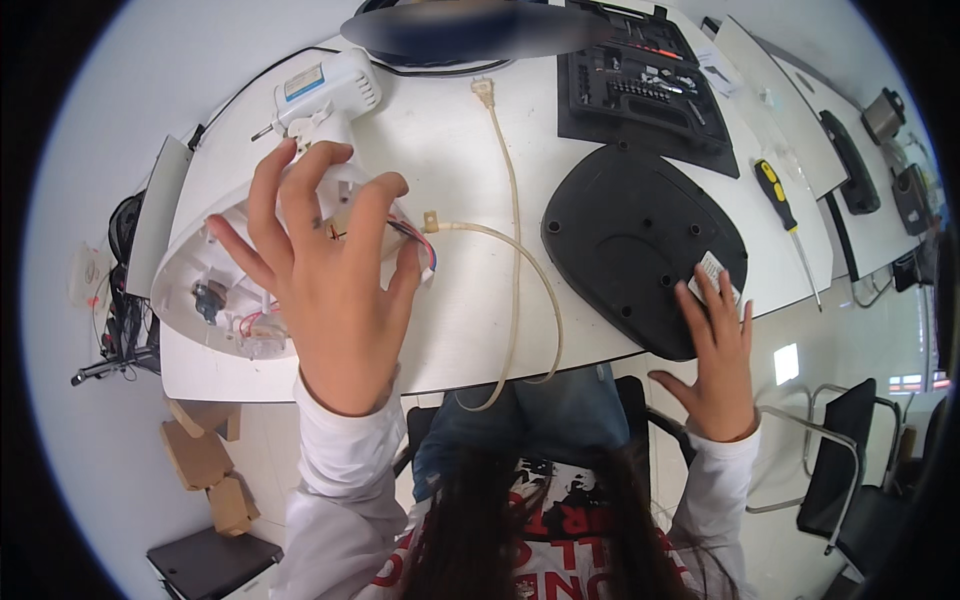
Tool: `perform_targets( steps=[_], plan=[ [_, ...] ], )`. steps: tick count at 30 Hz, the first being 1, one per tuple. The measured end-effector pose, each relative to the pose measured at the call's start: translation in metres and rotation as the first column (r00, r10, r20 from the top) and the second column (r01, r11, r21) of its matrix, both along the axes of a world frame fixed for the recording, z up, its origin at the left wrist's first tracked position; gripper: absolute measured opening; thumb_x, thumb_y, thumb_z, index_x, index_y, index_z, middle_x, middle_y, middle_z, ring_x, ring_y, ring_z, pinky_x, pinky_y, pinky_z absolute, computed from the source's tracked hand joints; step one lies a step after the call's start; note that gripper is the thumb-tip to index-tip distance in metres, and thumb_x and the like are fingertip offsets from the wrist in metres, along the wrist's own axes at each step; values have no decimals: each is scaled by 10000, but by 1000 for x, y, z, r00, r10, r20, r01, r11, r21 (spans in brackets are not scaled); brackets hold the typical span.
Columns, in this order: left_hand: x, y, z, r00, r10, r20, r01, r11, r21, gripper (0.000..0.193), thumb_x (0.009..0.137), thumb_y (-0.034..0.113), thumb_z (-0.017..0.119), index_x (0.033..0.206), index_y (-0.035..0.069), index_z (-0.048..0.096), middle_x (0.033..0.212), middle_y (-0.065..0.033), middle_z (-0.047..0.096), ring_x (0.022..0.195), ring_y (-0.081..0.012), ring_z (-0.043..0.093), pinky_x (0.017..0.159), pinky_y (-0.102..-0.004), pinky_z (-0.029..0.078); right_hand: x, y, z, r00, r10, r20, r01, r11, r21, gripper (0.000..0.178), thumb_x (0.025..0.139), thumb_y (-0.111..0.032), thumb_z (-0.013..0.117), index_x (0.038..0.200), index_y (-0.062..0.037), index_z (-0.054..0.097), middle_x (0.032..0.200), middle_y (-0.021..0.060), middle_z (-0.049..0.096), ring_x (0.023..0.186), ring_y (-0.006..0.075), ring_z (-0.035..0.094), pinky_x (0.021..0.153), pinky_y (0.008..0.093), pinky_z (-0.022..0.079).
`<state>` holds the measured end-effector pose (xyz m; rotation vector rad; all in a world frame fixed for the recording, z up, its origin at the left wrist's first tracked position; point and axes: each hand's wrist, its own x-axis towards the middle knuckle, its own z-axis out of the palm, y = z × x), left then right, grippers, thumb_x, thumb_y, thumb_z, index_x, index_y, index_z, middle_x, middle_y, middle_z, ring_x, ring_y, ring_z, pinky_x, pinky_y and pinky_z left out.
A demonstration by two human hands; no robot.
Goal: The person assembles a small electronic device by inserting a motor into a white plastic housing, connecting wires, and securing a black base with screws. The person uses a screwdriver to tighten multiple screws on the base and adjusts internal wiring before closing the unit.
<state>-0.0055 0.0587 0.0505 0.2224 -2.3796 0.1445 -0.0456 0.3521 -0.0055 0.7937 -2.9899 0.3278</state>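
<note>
My left hand (335,285) is spread over an opened white plastic housing (178,265), its fingers bent and apart, and it hides much of the inside. Around it I see a small metal part (208,298) and thin coloured wires (428,250). A beige power cord (514,200) runs from the housing, loops past the table's front edge and ends in a plug (484,93) at the back. To the right lies a flat black plastic cover (600,225) with several round holes. Fingers outstretched, my right hand (722,365) rests at the cover's near right edge, beside a white label (711,266).
A white motor-like unit (350,85) with a blue-white label stands behind the housing. At the back right sits an open black tool case (640,100) with bits. A yellow-black screwdriver (775,190) lies near the right edge. Chairs (850,460) stand beyond.
</note>
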Motion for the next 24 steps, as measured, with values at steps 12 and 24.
perform_targets(
  steps=[12, 24],
  plan=[
    [5, -7, 1, 996, -79, -51, 83, 995, 62, 413, 539, 12, 721, 891, 182, 587, 1175, -18, 453, 1259, -283, 321, 1044, -623, 84, -7, 44, -2, 782, -479, -400, -40, 602, -798, 294, 914, -113, 496, 1154, 56, 503, 1077, 137, 574, 964, 207, 549, 880, 301, 409],
    [5, -16, -8, 969, -173, -178, 172, 985, -24, 235, 659, 61, 606, 885, 114, 577, 1155, -91, 462, 1223, -311, 357, 996, -660, 174, 0, 8, 35, 631, 472, 615, 698, -1, -716, 414, 934, -255, 492, 1267, -14, 442, 1203, 132, 541, 1050, 234, 567, 902, 352, 470]
  ],
)
